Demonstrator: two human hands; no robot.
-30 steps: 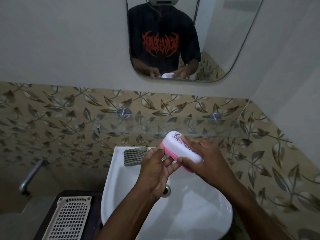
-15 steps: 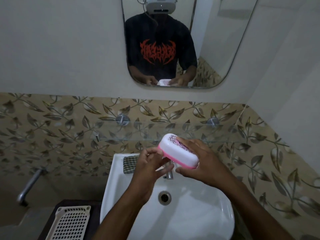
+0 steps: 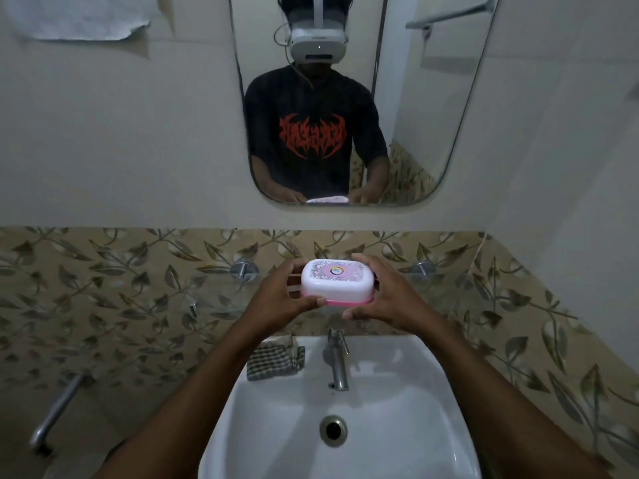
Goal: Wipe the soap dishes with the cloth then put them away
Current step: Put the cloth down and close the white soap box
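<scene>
A closed soap dish (image 3: 337,282) with a white lid and pink base is held level between both hands, up at the height of the glass shelf (image 3: 214,299). My left hand (image 3: 281,299) grips its left end and my right hand (image 3: 383,293) grips its right end. Whether the dish rests on the shelf I cannot tell. A checked cloth (image 3: 275,361) lies folded on the back left rim of the white sink (image 3: 425,385), below my left forearm. No other soap dish is in sight.
A metal tap (image 3: 337,361) stands at the back of the sink, right under the dish. A mirror (image 3: 345,98) hangs on the wall above. A second tap (image 3: 57,413) sticks out of the tiled wall low on the left.
Both hands have lifted the soap dish up and away from the sink and turned it level, lid up. The view has tilted up, showing more of the mirror.
</scene>
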